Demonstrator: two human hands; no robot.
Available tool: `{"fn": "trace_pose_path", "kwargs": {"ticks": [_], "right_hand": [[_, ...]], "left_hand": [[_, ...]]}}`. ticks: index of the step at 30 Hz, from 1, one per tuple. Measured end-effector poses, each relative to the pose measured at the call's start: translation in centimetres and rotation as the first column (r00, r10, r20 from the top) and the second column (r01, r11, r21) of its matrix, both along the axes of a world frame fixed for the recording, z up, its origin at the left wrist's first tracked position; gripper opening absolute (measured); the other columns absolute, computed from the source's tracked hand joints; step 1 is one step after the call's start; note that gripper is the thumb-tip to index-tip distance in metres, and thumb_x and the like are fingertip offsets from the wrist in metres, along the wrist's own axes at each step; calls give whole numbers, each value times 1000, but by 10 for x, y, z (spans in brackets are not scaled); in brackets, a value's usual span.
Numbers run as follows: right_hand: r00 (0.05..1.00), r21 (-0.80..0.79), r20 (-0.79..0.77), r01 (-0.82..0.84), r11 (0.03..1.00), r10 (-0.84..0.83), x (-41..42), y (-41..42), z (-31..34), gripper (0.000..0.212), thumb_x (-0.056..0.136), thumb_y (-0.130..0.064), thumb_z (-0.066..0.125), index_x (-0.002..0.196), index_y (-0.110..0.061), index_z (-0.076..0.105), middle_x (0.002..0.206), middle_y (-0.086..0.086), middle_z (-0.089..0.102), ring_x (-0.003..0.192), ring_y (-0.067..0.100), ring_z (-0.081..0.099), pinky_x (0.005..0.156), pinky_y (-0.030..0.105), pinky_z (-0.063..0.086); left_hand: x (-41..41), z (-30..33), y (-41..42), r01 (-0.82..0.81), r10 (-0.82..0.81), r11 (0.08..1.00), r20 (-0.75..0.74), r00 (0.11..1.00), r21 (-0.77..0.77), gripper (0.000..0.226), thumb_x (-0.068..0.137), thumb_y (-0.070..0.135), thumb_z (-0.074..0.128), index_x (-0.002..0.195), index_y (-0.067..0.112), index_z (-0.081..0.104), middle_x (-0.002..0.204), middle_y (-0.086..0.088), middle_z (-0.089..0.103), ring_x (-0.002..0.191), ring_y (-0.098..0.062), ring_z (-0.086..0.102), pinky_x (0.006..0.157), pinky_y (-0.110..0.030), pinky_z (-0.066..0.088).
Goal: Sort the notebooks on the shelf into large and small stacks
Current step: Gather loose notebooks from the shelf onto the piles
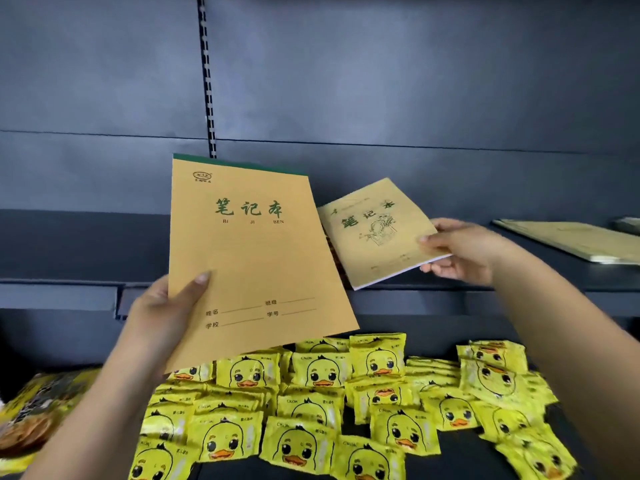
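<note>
- The left hand (166, 306) is clamped on the lower left edge of a large notebook (256, 258), thumb across the cover, holding it up in front of the shelf (519, 282).
- The right hand (464, 252) pinches the right edge of a small notebook (377, 233), thumb on top, fingers under, lifted just above the shelf's front edge.
- The two notebooks are side by side, the large one's right edge overlapping the small one's left corner.
- Further right on the shelf lies a flat pile of notebooks (571, 242); which size it holds I cannot tell, and it runs off the frame.
- Judging by this, sorting is under way: one pile exists, both held notebooks are not yet placed, and no second pile is in sight.
- The shelf is dark metal with a dark back panel (381, 81) and a slotted upright (207, 81).
- Below, a lower shelf is covered with yellow duck packets (322, 372).
</note>
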State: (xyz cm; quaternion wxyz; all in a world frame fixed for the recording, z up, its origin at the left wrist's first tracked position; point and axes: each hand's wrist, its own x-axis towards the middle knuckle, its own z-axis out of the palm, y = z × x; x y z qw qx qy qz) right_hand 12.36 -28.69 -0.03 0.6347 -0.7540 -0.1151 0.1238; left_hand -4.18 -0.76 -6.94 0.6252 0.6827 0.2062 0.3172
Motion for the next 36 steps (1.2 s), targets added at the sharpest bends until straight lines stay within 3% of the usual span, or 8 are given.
{"fn": "trace_pose_path", "kwargs": {"ticks": [2,5,8,14,22,29,36], "right_hand": [[994,22,64,83,996,-84,-9,-26,-4,18,95,-5,46,102,-19,56,81,5,65,46,11,63,39,14,46],[973,149,104,189,971,-205,-25,-71,-10,22,95,-5,46,95,-21,61,75,-5,70,65,10,66,46,18,52],[959,307,85,235,922,-272,-40,-116,-17,27,94,-3,45,92,-22,64,71,-8,73,66,9,68,48,18,53],[919,427,58,329,842,-389,-78,-232,-31,26,93,-4,47,97,-21,65,77,-4,75,66,8,70,52,21,55],[877,448,23,420,789,-480,-115,-389,-44,26,93,0,46,94,-18,65,72,-2,74,65,10,69,55,23,58],[879,470,4,419,777,-477,-107,-460,-66,27,94,-2,46,92,-21,65,69,-5,74,59,7,69,49,21,55],[871,518,29,406,753,-490,-56,-510,-61,25,94,-2,46,95,-18,65,73,-3,75,63,9,71,50,23,55]], "left_hand": [[10,3,-17,69,-69,997,8,998,18,12,90,34,52,90,24,58,76,-2,62,64,-19,56,52,-28,39],[25,4,-47,173,-173,985,18,985,-8,11,89,36,53,89,26,58,82,-2,64,70,-21,58,55,-29,42],[34,5,-79,232,-231,972,30,972,-25,15,89,36,53,99,25,56,83,-2,64,71,-22,59,55,-29,43],[45,3,-181,326,-324,945,72,943,-22,14,89,35,53,100,26,56,80,1,63,69,-17,57,55,-27,41],[56,-15,-343,415,-410,908,84,908,-56,16,89,32,56,104,24,56,80,4,62,69,-14,57,57,-25,42],[73,-20,-429,422,-420,905,45,906,-51,17,90,30,54,106,23,55,80,6,61,70,-13,57,55,-25,42],[137,8,-471,362,-380,921,121,917,145,34,91,23,54,124,19,47,102,5,54,86,-15,53,58,-23,39]]}}
